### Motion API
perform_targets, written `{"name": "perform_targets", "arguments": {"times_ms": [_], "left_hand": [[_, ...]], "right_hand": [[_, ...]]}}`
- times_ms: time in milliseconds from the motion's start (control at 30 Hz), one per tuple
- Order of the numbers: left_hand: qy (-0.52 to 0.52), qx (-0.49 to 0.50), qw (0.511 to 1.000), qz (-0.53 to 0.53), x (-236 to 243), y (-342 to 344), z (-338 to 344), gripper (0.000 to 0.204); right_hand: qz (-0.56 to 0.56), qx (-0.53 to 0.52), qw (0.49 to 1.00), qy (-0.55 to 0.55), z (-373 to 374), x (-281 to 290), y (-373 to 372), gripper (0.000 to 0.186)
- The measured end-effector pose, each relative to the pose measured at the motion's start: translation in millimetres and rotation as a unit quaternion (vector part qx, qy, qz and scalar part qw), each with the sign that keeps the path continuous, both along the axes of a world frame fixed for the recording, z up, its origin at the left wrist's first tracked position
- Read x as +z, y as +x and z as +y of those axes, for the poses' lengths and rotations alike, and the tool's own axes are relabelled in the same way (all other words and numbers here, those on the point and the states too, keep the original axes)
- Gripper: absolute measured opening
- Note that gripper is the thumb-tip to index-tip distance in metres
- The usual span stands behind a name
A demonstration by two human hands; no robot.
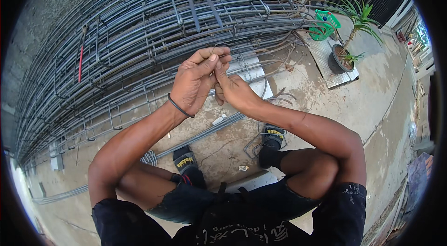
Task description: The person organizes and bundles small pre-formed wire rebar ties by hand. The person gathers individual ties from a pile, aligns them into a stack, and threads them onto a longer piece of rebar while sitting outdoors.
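My left hand (190, 80) and my right hand (234, 90) meet in front of me, thumbs and fingertips pinched together. Between them is thin tie wire (203, 97), whose strands trail across my left palm; the fingers hide much of it. Just beyond my hands lies a long stack of rebar cages (153, 36), made of bars with square stirrups. A pair of pincers (193, 13) with dark handles rests on top of the cages, jaws away from me. Farther left, a thin tool with a red handle (81, 62) leans on the bars.
Loose straight bars (209, 130) run along the concrete floor by my feet. Bent stirrups (253, 146) lie near my right foot. At the right stand a green basket (324, 24) and a potted plant (342, 59) on a metal plate. A rough wall (60, 3) rises behind the cages.
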State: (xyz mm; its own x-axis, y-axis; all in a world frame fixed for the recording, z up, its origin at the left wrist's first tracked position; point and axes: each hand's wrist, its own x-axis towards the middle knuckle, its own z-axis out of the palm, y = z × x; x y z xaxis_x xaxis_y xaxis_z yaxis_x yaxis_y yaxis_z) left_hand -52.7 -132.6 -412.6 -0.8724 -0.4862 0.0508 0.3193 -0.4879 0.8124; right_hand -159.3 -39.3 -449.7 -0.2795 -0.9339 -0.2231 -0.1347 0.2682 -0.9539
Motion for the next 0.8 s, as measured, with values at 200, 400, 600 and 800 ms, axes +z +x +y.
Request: {"name": "perform_targets", "arguments": {"times_ms": [200,400,600,800], "left_hand": [[-0.074,-0.219,0.963,-0.136,8,43,-28,0.038],[-0.186,-0.276,0.901,-0.279,-12,50,-19,0.039],[0.037,0.063,0.986,-0.149,-9,41,-48,0.028],[0.074,0.213,0.968,-0.110,-17,83,-116,0.030]], "right_hand": [[0.134,0.202,0.966,0.086,35,-6,5,0.081],[0.215,0.365,0.900,0.105,45,-20,15,0.084],[0.271,0.413,0.868,-0.048,74,-73,29,0.083],[-0.174,0.107,0.972,0.115,55,-63,-26,0.071]]}}
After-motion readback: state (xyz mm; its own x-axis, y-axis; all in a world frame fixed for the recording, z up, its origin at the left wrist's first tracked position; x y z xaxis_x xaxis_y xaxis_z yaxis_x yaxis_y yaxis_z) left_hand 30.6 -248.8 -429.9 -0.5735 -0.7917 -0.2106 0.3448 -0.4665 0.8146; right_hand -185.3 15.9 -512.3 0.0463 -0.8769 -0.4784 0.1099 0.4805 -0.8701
